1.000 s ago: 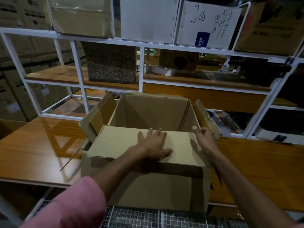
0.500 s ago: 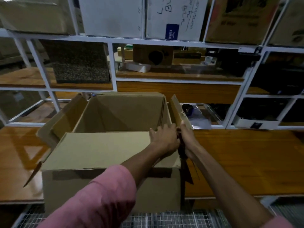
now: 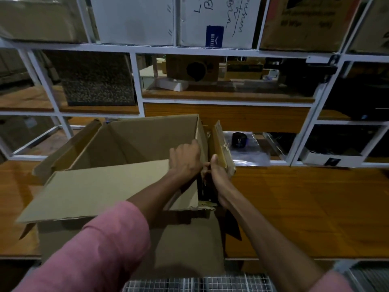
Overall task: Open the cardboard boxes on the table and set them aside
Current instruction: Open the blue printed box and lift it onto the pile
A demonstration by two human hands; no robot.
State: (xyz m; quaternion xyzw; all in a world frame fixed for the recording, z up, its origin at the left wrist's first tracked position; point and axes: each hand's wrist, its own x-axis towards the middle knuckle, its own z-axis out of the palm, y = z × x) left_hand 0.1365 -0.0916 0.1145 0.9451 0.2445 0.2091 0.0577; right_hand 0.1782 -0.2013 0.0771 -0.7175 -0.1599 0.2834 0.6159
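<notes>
Gripping the right wall of the cardboard box (image 3: 130, 207) from inside, the left hand (image 3: 185, 160) curls over its edge; the right hand (image 3: 219, 171) holds the right flap (image 3: 221, 144) from outside; a second earlier the left palm lay flat on the near flap (image 3: 94, 190); the box sits at the wooden table's (image 3: 305, 207) front edge.

Left hand (image 3: 185, 160) is off the near flap (image 3: 101, 190) where it lay flat a second ago; now it's at the box's (image 3: 130, 239) right wall, fingers curled over the rim. Right hand (image 3: 219, 171) shifts from the flap's corner to gripping the right side flap (image 3: 221, 142). Near flap now tilts up.
</notes>
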